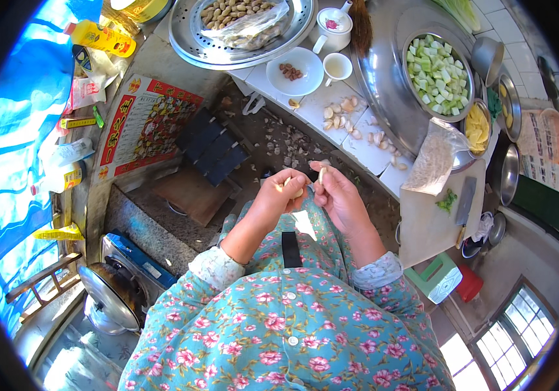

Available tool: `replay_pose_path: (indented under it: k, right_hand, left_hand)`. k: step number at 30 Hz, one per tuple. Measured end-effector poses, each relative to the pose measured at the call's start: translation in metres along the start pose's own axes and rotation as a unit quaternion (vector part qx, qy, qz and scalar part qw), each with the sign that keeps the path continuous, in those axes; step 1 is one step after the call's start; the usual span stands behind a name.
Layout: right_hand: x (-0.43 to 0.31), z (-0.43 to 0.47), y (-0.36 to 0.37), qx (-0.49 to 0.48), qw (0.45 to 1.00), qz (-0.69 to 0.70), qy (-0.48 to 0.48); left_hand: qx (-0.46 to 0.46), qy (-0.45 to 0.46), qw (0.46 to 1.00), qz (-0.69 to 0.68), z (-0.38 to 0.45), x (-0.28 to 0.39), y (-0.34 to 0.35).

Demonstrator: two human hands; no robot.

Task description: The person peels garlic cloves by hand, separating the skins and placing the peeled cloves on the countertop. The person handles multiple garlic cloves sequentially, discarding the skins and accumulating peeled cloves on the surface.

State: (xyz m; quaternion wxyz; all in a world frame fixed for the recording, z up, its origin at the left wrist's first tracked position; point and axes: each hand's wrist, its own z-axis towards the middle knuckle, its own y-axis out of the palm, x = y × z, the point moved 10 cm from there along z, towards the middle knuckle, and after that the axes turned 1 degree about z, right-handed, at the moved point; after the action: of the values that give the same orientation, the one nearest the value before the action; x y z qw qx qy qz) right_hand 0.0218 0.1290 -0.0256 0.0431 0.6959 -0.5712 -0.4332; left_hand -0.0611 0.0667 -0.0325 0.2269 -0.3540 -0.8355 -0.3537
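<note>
My left hand [281, 193] is curled around pale garlic cloves [299, 192], partly hidden by its fingers. Close beside it, on the right, my right hand [336, 194] pinches a garlic clove [322, 175] between thumb and fingertips. Both hands are held above my lap, over a floor strewn with papery skins [289, 141]. On the white tiled counter ahead lie a group of garlic cloves [339, 117] and a second group [381, 140]. A white bowl [275, 73] with reddish-brown nuts stands behind them, next to a white cup [337, 66].
A wide metal lid or basin [382, 83] carries a bowl of cut green vegetable [438, 78]. At right, a cutting board [416, 215] holds a cleaver [465, 200] and green herbs. A steel tray [186, 44] of peanuts stands ahead; a gas stove [145, 264] is at lower left.
</note>
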Motion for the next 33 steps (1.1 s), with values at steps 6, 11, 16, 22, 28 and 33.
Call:
replay_pose_path:
  k: [6, 11, 16, 22, 28, 33]
  right_hand:
    - [-0.009, -0.010, 0.019, -0.034, 0.979, -0.185, -0.074]
    - [0.001, -0.010, 0.020, -0.048, 0.977, -0.190, -0.081]
    - [0.020, -0.014, 0.030, -0.106, 0.989, 0.099, 0.030]
    - [0.021, -0.013, 0.032, -0.072, 0.985, 0.146, 0.051]
    - [0.015, -0.011, 0.023, -0.038, 0.994, 0.103, 0.021]
    - [0.007, -0.009, 0.015, 0.000, 0.997, -0.071, -0.033]
  left_hand:
    - [-0.040, 0.005, 0.999, 0.000, -0.007, 0.007, -0.001]
    - [-0.055, 0.033, 0.998, 0.028, -0.012, 0.011, 0.001]
    - [-0.064, 0.066, 0.993, 0.072, -0.016, 0.019, 0.002]
    - [-0.016, 0.065, 0.988, 0.142, -0.012, 0.011, -0.012]
    - [0.016, 0.098, 0.981, 0.169, -0.021, 0.032, -0.012]
    - [-0.028, 0.142, 0.933, 0.329, -0.028, 0.044, 0.010]
